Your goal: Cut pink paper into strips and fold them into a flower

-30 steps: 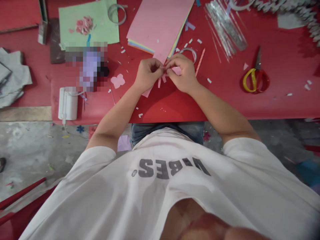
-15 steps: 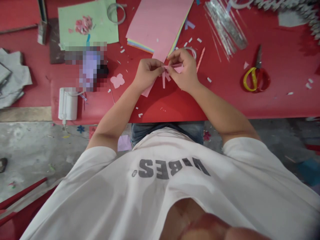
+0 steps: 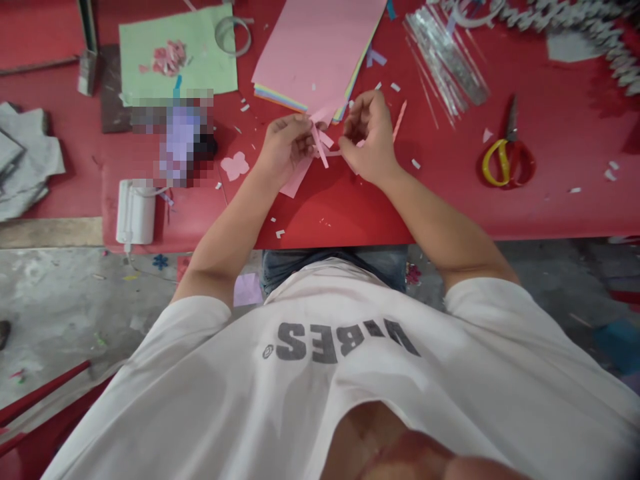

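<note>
My left hand (image 3: 284, 147) and my right hand (image 3: 369, 139) meet over the red table (image 3: 450, 200), both pinching a small piece of pink paper cut into narrow strips (image 3: 320, 143). The left fingers grip its upper end; strips dangle between the hands. The right thumb and fingers pinch a strip from the right side. A larger pink scrap (image 3: 296, 179) lies under my left wrist. Behind the hands sits a stack of coloured paper (image 3: 315, 50) with a pink sheet on top.
Yellow-handled scissors (image 3: 506, 157) lie to the right. A pink flower cut-out (image 3: 235, 165) and a white device (image 3: 135, 210) are at left. A green sheet (image 3: 175, 50), a tape ring (image 3: 233, 33), clear sticks (image 3: 447, 60) and paper bits cover the far table.
Both hands have lifted slightly and moved farther from me. The strip piece has turned, and my right hand has shifted its pinch to the right of it.
</note>
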A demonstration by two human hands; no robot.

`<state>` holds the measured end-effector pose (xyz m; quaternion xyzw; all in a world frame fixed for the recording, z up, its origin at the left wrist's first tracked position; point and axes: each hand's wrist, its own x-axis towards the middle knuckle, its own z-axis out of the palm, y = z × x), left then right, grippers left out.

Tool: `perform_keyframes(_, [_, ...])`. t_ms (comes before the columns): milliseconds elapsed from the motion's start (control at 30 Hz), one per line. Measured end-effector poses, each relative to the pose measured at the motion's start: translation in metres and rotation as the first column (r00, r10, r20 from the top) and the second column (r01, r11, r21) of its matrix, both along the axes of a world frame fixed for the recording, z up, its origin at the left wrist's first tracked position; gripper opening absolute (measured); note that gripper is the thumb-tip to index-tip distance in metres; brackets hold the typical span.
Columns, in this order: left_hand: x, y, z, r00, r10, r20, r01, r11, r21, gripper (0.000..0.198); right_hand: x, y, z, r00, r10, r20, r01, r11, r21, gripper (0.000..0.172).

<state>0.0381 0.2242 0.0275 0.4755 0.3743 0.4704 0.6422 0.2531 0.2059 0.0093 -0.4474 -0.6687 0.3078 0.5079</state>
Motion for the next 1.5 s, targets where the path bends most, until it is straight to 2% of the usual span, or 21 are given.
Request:
perform_keyframes(133, [-0.003,0.007,-0.008,0.998,-0.052,0.044,0.053,0.998,-0.020,0.027,0.007,-0.008,0.009,0.979,0.073,0.191,-0.079,0.997,0.024,0.040])
perform_keyframes(233, [-0.002,0.005,-0.009,0.997,-0.070,0.042,0.072,0.996,-0.057,0.024,0.007,-0.015,0.020,0.956,0.116,0.270,-0.128,0.991,0.025,0.036])
perform_keyframes(333, [0.000,0.002,-0.007,0.995,-0.083,0.060,0.087,0.994,-0.065,0.022,0.005,-0.021,0.029,0.955,0.134,0.266,-0.145,0.989,0.024,0.041])
perform_keyframes(467, [0.001,0.004,-0.011,0.998,-0.051,0.045,0.052,0.998,-0.022,0.029,0.005,-0.026,0.037,0.979,0.049,0.200,-0.053,0.999,0.013,0.049])
perform_keyframes(600, [0.003,0.009,-0.018,0.989,0.030,-0.147,-0.018,0.996,0.084,0.043,0.009,-0.023,0.034,0.982,0.059,0.179,-0.057,0.998,-0.016,0.046])
perform_keyframes(733, [0.009,0.006,-0.015,0.953,0.132,-0.272,-0.084,0.980,0.181,0.051,0.007,-0.018,0.026,0.987,0.025,0.159,-0.027,1.000,0.004,0.040])
perform_keyframes(900, [0.011,-0.002,-0.007,0.942,0.133,-0.308,-0.079,0.980,0.182,0.044,0.002,-0.018,0.018,0.991,0.008,0.133,-0.007,1.000,-0.009,0.055])
perform_keyframes(1000, [0.010,-0.002,-0.011,0.933,0.112,-0.342,-0.026,0.969,0.245,0.044,0.002,-0.019,0.012,0.989,0.024,0.145,-0.025,1.000,-0.001,0.065])
perform_keyframes(1067, [0.010,-0.001,-0.017,0.934,0.129,-0.333,-0.032,0.959,0.282,0.041,0.001,-0.019,0.008,0.986,0.019,0.166,-0.021,1.000,0.011,0.069])
perform_keyframes(1233, [0.013,-0.004,-0.020,0.952,0.191,-0.240,-0.118,0.950,0.290,0.037,-0.003,-0.023,0.006,0.987,-0.013,0.162,0.014,1.000,-0.005,0.071])
perform_keyframes(1500, [0.016,-0.012,-0.009,0.945,0.175,-0.275,-0.093,0.954,0.286,0.038,-0.006,-0.029,0.015,0.978,-0.057,0.202,0.060,0.998,-0.007,0.068])
